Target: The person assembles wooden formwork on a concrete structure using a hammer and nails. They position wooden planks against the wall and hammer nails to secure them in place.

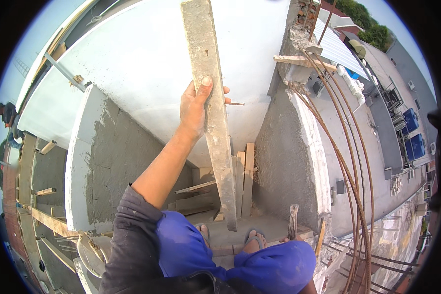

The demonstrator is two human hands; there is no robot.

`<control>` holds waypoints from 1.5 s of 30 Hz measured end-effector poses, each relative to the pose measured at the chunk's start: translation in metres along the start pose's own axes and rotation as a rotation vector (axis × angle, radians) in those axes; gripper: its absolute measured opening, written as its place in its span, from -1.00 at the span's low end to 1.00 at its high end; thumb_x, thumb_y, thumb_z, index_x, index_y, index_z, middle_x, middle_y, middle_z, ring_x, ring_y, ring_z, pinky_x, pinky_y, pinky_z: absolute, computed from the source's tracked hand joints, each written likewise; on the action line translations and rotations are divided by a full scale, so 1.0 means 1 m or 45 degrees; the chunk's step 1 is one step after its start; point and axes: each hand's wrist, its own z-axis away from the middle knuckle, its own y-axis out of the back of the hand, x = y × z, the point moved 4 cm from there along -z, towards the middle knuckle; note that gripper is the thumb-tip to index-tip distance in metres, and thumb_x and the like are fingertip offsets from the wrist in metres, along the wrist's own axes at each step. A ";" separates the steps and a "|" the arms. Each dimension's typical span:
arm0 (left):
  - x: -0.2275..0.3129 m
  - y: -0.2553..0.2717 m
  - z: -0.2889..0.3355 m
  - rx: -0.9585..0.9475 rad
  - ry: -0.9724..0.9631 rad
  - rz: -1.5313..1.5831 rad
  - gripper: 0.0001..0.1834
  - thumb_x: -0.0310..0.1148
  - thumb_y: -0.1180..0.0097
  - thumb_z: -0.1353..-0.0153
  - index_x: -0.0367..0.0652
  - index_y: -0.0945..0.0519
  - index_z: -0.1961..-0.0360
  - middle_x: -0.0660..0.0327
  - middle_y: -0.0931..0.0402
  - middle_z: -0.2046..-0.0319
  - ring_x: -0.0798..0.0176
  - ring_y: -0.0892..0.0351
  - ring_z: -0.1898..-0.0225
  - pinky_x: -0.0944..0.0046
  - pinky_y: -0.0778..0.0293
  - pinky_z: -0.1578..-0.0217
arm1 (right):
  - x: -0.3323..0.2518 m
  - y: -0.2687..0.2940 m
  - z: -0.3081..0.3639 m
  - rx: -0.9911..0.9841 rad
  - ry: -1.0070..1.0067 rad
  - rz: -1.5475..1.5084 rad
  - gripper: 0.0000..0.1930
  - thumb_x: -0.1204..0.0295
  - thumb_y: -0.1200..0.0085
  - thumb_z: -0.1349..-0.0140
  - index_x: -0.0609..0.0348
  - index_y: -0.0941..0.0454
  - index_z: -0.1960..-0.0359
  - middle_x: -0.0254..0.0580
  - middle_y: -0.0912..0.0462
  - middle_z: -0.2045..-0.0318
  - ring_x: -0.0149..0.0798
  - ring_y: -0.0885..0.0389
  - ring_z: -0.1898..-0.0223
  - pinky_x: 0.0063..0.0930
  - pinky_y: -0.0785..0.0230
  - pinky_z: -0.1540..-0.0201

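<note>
My left hand (195,109) is wrapped round a long, grey, cement-stained wooden plank (219,142), its thumb on the near face and fingertips past the right edge. The plank stands nearly upright and leans slightly, its lower end over the floor between my knees. Several nails stick out of it; one long rusty nail (237,104) points right beside my fingertips. Down by my right knee, my right hand (285,240) is mostly hidden, with only some fingertips showing. They are at a short, worn, stick-like handle (293,221) that points up; its lower part is out of sight.
Rough plastered walls (127,152) flank me, and a white wall (245,49) rises ahead. Loose boards (248,176) lean in the corner below. Long bent rusty rebar (348,171) arcs at right, above a drop to lower ground. A bucket (94,252) sits at left; another person (11,120) is far left.
</note>
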 end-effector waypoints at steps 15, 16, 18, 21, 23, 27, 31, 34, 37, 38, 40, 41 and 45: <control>0.067 0.040 0.072 0.206 -0.142 -0.286 -0.29 0.25 -0.15 -0.39 -0.32 -0.52 -0.02 0.08 -0.67 0.32 0.31 -0.76 0.31 0.30 -0.72 0.35 | -0.418 -0.008 -0.044 -0.116 1.354 1.491 -0.39 0.30 -0.05 -0.49 -0.32 -0.24 -0.55 -0.03 -0.60 -0.08 0.03 -0.63 -0.08 -0.10 -0.52 -0.17; 0.074 0.046 0.079 0.223 -0.157 -0.315 -0.28 0.25 -0.15 -0.39 -0.33 -0.52 -0.03 0.08 -0.67 0.32 0.31 -0.76 0.31 0.30 -0.72 0.33 | -0.426 -0.014 -0.042 -0.121 1.432 1.510 -0.40 0.33 -0.05 -0.49 -0.31 -0.26 -0.54 -0.04 -0.61 -0.09 0.05 -0.64 -0.07 -0.08 -0.52 -0.17; 0.086 0.058 0.091 0.279 -0.179 -0.346 -0.28 0.26 -0.15 -0.39 -0.33 -0.52 -0.03 0.08 -0.67 0.32 0.30 -0.76 0.31 0.29 -0.72 0.33 | -0.437 -0.025 -0.039 -0.215 1.560 1.481 -0.37 0.38 -0.09 -0.45 -0.31 -0.27 -0.54 -0.02 -0.62 -0.09 0.06 -0.63 -0.06 -0.07 -0.51 -0.14; 0.098 0.068 0.100 0.314 -0.187 -0.397 -0.29 0.24 -0.15 -0.39 -0.34 -0.52 -0.02 0.07 -0.67 0.32 0.30 -0.76 0.31 0.29 -0.72 0.33 | -0.446 -0.035 -0.039 -0.338 1.552 1.468 -0.36 0.40 -0.09 -0.44 -0.30 -0.27 -0.54 0.02 -0.64 -0.08 0.09 -0.63 -0.05 -0.05 -0.51 -0.12; 0.101 0.072 0.101 0.333 -0.183 -0.434 -0.30 0.22 -0.15 -0.40 -0.34 -0.52 -0.02 0.07 -0.67 0.31 0.29 -0.76 0.31 0.28 -0.72 0.33 | -0.447 -0.038 -0.042 -0.403 1.522 1.431 -0.37 0.39 -0.08 -0.45 -0.29 -0.27 -0.54 0.06 -0.66 -0.05 0.12 -0.64 -0.04 -0.03 -0.50 -0.12; 0.098 0.073 0.096 0.368 -0.169 -0.489 -0.33 0.19 -0.14 -0.42 -0.34 -0.52 -0.02 0.05 -0.68 0.30 0.27 -0.77 0.30 0.28 -0.73 0.33 | -0.442 -0.040 -0.045 -0.436 1.530 1.289 -0.37 0.38 -0.07 -0.46 -0.26 -0.25 -0.54 0.15 -0.68 0.06 0.17 -0.66 0.04 0.00 -0.50 -0.08; 0.094 0.068 0.090 0.344 -0.195 -0.470 -0.34 0.18 -0.14 -0.43 -0.34 -0.52 -0.02 0.04 -0.68 0.30 0.26 -0.77 0.32 0.29 -0.73 0.35 | -0.439 -0.038 -0.045 -0.385 1.488 1.286 -0.36 0.39 -0.07 -0.46 -0.27 -0.23 -0.55 0.18 -0.69 0.14 0.21 -0.66 0.14 0.04 -0.49 -0.02; 0.097 0.067 0.086 0.352 -0.188 -0.420 -0.36 0.16 -0.15 -0.43 -0.33 -0.52 -0.02 0.04 -0.68 0.31 0.25 -0.78 0.32 0.30 -0.73 0.37 | -0.447 -0.035 -0.040 -0.356 1.464 1.352 -0.37 0.37 -0.08 -0.45 -0.29 -0.25 -0.54 0.16 -0.69 0.21 0.15 -0.67 0.23 0.04 -0.48 0.04; 0.105 0.064 0.081 0.323 -0.266 -0.314 -0.39 0.14 -0.15 -0.44 -0.32 -0.53 -0.01 0.02 -0.69 0.31 0.25 -0.79 0.31 0.30 -0.74 0.37 | -0.462 -0.028 -0.033 -0.224 1.347 1.519 -0.39 0.33 -0.09 -0.45 -0.30 -0.31 -0.52 0.14 -0.69 0.29 0.08 -0.64 0.36 0.03 -0.49 0.08; 0.110 0.063 0.078 0.318 -0.303 -0.289 -0.39 0.14 -0.15 -0.43 -0.32 -0.53 -0.01 0.02 -0.69 0.31 0.26 -0.79 0.32 0.30 -0.74 0.37 | -0.469 -0.024 -0.027 -0.116 1.380 1.565 -0.43 0.30 -0.08 -0.46 -0.35 -0.36 -0.49 0.07 -0.63 0.44 -0.06 -0.54 0.49 -0.02 -0.49 0.14; 0.120 0.058 0.069 0.284 -0.369 -0.227 -0.39 0.14 -0.15 -0.43 -0.30 -0.53 -0.01 0.01 -0.70 0.31 0.26 -0.79 0.33 0.29 -0.75 0.37 | -0.484 -0.015 -0.014 0.029 1.368 1.715 -0.53 0.32 -0.04 -0.51 -0.30 -0.45 -0.43 0.02 -0.64 0.55 -0.11 -0.61 0.54 -0.13 -0.55 0.25; 0.126 0.055 0.065 0.280 -0.399 -0.194 -0.40 0.13 -0.15 -0.43 -0.29 -0.53 -0.02 0.00 -0.70 0.30 0.26 -0.79 0.33 0.30 -0.75 0.37 | -0.490 -0.012 -0.006 0.114 1.376 1.701 -0.47 0.26 -0.03 -0.48 -0.42 -0.39 -0.47 -0.14 -0.53 0.52 -0.24 -0.42 0.46 -0.14 -0.48 0.12; 0.157 0.030 0.037 0.147 -0.505 -0.163 -0.46 0.02 0.16 -0.58 -0.23 -0.39 -0.27 -0.18 -0.65 -0.01 0.09 -0.73 0.04 0.15 -0.75 0.11 | -0.526 0.033 0.042 0.418 1.645 2.272 -0.45 0.17 -0.02 -0.50 -0.01 -0.35 -0.46 -0.04 -0.54 -0.08 -0.16 -0.43 -0.11 -0.18 -0.34 -0.18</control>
